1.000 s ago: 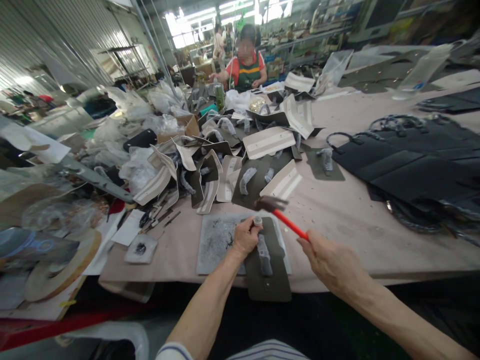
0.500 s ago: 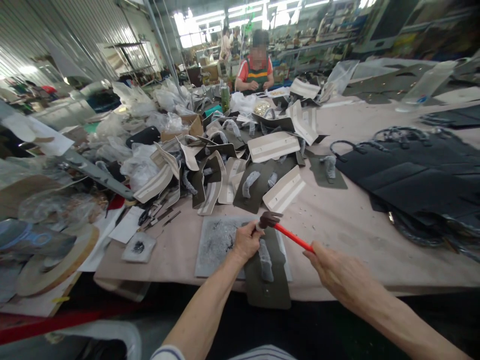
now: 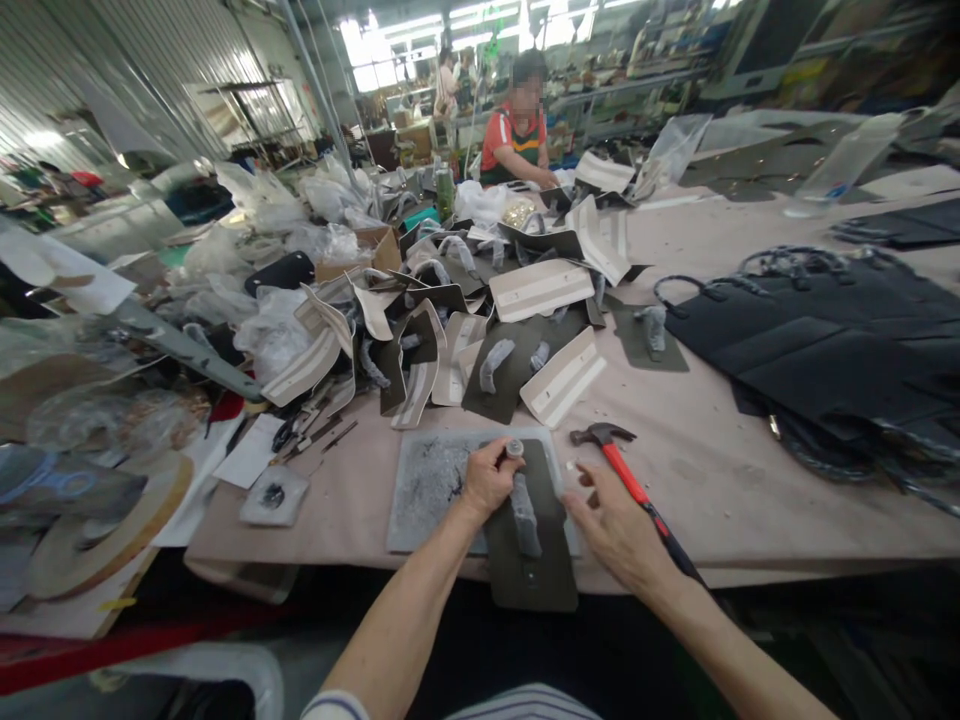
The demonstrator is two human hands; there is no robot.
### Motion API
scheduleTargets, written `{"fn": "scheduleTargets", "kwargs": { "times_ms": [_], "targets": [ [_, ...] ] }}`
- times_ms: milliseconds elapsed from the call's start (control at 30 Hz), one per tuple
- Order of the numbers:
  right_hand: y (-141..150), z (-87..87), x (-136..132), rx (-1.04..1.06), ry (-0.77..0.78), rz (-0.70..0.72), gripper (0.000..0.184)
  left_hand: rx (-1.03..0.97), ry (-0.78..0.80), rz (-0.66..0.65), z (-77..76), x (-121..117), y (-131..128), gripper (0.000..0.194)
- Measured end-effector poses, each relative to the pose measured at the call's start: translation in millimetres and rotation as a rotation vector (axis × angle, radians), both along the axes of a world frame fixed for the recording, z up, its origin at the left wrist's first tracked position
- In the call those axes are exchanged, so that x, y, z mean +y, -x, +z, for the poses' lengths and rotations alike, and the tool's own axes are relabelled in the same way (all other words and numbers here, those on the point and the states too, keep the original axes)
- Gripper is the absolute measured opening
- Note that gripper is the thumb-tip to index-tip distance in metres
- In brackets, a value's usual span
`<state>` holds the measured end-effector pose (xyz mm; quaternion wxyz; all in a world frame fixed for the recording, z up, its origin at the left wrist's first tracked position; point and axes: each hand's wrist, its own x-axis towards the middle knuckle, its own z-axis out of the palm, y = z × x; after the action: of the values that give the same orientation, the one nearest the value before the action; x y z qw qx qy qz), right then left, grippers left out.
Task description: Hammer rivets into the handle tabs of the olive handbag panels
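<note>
A dark olive leather piece [image 3: 536, 560] with a wrapped grey fitting lies over a scratched grey plate [image 3: 431, 485] at the table's near edge. My left hand [image 3: 487, 480] is closed on a small round metal punch [image 3: 514, 449] standing upright on the piece's far end. My right hand [image 3: 611, 525] rests with fingers spread on the piece's right edge and holds nothing. A red-handled hammer [image 3: 622, 470] lies on the table just right of that hand.
Piles of cut olive and cream pieces [image 3: 517, 340] lie behind the plate. Black bag panels with handles [image 3: 817, 330] cover the right. Plastic bags, tape rolls and tools [image 3: 300, 435] crowd the left. A person in a red shirt [image 3: 517, 135] works at the far end.
The hammer came down onto the punch, then my right hand laid it on the table and moved to the leather piece. My left hand kept hold of the punch.
</note>
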<state>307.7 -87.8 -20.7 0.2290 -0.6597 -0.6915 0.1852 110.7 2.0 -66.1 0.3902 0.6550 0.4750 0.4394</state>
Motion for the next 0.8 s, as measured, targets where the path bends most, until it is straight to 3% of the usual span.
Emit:
{"fn": "scheduleTargets", "kwargs": {
  "times_ms": [67, 133, 200, 300, 433, 600, 700, 800],
  "targets": [
    [39.5, 5.3, -0.8, 0.108, 0.077, 0.117, 0.047, -0.027, 0.025, 0.012, 1.1, 0.0, -1.0, 0.011],
    [70.8, 4.5, -1.3, 0.015, 0.160, 0.173, 0.034, -0.089, 0.079, 0.033, 1.8, 1.9, -2.6, 0.010],
    [88.3, 0.2, -1.0, -0.104, 0.218, 0.153, 0.025, -0.226, 0.160, 0.138, 1.4, 6.3, -3.7, 0.012],
    [93.5, -5.6, -0.5, -0.136, 0.234, 0.140, 0.026, -0.457, 0.250, 0.349, -1.3, 14.0, -1.2, 0.026],
    [86.9, -10.7, -5.1, -0.035, 0.216, 0.127, 0.034, -0.403, 0.212, 0.274, -3.7, 11.5, 12.2, 0.023],
    [69.2, -2.6, 2.7, 0.337, 0.074, -0.074, 0.045, -0.275, 0.136, 0.238, -1.5, -6.4, 29.9, 0.015],
    [70.3, 25.4, 34.0, 0.684, -0.028, -0.329, 0.045, -0.293, 0.128, 0.270, 2.6, -10.0, 31.6, 0.017],
    [103.5, 61.0, 65.9, 1.095, -0.107, -0.516, 0.044, -0.245, 0.228, 0.307, 9.7, -8.6, 30.0, 0.014]
  ]
}}
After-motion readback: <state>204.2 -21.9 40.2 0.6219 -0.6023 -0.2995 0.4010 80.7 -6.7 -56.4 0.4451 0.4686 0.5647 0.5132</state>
